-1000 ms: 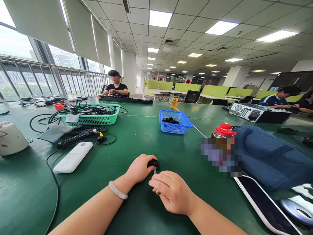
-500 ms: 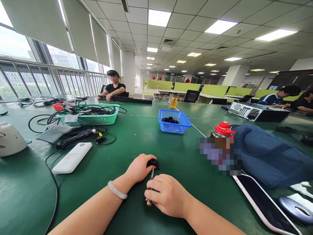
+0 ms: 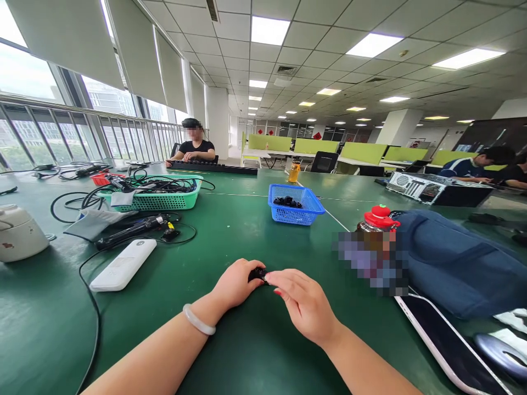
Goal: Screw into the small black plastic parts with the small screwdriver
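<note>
Low over the green table [image 3: 230, 236], my left hand [image 3: 236, 282] pinches a small black part [image 3: 257, 273] between thumb and fingers. Much of the part is covered by the fingers, so its exact kind does not show. A pale bangle [image 3: 199, 320] circles my left wrist. From the right, my right hand [image 3: 302, 304] reaches in with its fingers stretched out, the fingertips at the part's right end. Its thumb is apart from the fingers, and no tool shows in it.
Beyond my hands stands a blue basket [image 3: 296, 216] of black pieces. Leftward are a green basket [image 3: 177, 202] of cables, a white power bank [image 3: 123, 266] and a loose cable. To the right lie a dark blue bag [image 3: 457, 263], a phone [image 3: 444, 340] and a red-lidded jar [image 3: 379, 219].
The screwdriver that my right hand held against the part is out of sight. My right hand has moved up and its fingers have straightened towards the part. My left hand stays put.
</note>
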`<state>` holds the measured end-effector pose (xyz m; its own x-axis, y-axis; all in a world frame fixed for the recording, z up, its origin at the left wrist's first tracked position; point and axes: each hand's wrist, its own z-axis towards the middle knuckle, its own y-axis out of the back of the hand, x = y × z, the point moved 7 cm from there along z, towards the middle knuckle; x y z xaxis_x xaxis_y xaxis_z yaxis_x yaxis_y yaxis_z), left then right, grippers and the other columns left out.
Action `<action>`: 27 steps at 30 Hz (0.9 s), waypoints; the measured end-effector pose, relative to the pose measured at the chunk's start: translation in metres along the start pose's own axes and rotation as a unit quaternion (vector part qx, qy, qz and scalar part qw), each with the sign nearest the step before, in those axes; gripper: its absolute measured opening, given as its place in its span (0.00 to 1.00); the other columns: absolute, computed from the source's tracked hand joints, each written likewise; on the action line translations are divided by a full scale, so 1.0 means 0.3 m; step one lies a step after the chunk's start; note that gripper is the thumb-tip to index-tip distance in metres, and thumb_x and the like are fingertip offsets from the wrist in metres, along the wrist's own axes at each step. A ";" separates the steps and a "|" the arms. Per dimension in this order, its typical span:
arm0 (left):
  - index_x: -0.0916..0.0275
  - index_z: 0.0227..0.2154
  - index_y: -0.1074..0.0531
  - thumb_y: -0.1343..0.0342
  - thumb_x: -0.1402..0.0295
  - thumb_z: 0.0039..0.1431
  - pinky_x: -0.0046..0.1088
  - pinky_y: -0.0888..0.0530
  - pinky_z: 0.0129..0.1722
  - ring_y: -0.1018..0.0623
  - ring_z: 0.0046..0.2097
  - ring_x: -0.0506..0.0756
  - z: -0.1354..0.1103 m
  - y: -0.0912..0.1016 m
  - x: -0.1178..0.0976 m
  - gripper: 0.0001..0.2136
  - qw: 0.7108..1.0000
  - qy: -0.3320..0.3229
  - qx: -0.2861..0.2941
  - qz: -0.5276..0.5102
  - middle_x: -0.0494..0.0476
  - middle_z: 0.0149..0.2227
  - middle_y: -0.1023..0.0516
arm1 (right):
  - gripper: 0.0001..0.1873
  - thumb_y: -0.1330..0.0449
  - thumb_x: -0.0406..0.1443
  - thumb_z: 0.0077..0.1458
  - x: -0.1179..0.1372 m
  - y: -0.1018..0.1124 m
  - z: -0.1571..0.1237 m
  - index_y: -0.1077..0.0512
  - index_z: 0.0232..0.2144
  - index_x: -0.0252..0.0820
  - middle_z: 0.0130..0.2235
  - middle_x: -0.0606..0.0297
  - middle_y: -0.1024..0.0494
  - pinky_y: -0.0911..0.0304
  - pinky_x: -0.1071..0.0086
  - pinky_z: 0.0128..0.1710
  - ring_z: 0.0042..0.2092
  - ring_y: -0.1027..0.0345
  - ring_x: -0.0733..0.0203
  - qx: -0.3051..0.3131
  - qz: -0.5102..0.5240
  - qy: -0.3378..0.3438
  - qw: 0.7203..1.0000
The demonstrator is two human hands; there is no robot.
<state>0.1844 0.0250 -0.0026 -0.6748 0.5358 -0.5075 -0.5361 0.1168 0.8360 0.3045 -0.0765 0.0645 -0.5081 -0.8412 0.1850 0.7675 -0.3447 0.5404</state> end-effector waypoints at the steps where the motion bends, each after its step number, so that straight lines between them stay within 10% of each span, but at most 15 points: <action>1: 0.57 0.46 0.27 0.47 0.66 0.57 0.33 0.30 0.48 0.26 0.46 0.57 0.000 0.000 0.000 0.14 1.000 -0.001 0.000 0.000 0.56 0.43 0.22 | 0.24 0.52 0.23 0.59 0.003 -0.003 0.001 0.33 0.53 0.47 0.44 0.62 0.22 0.28 0.64 0.42 0.44 0.28 0.60 0.006 0.009 -0.001 1.000; 11: 0.56 0.47 0.27 0.47 0.71 0.52 0.33 0.29 0.47 0.25 0.45 0.57 0.007 -0.006 0.013 0.17 1.000 0.021 0.014 0.010 0.56 0.42 0.23 | 0.21 0.52 0.23 0.59 0.099 -0.076 -0.025 0.31 0.51 0.40 0.49 0.60 0.24 0.32 0.63 0.51 0.50 0.31 0.62 0.097 0.013 0.082 0.992; 20: 0.55 0.48 0.28 0.46 0.71 0.53 0.34 0.30 0.48 0.26 0.46 0.57 0.003 -0.003 0.011 0.18 1.000 0.009 -0.004 0.002 0.56 0.42 0.23 | 0.10 0.43 0.26 0.58 0.039 -0.035 -0.016 0.27 0.39 0.44 0.37 0.63 0.22 0.28 0.67 0.38 0.38 0.27 0.61 0.008 0.050 0.006 0.999; 27: 0.55 0.47 0.27 0.46 0.63 0.57 0.33 0.30 0.48 0.26 0.46 0.57 0.004 -0.007 0.011 0.15 1.000 0.004 0.002 -0.002 0.56 0.43 0.23 | 0.17 0.44 0.27 0.59 -0.025 0.010 -0.016 0.30 0.48 0.48 0.37 0.64 0.21 0.27 0.70 0.36 0.37 0.26 0.62 -0.030 0.056 -0.044 0.997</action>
<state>0.1839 0.0274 -0.0057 -0.6764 0.5290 -0.5125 -0.5369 0.1222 0.8347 0.3125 -0.0731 0.0608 -0.4473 -0.8373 0.3143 0.8427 -0.2768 0.4618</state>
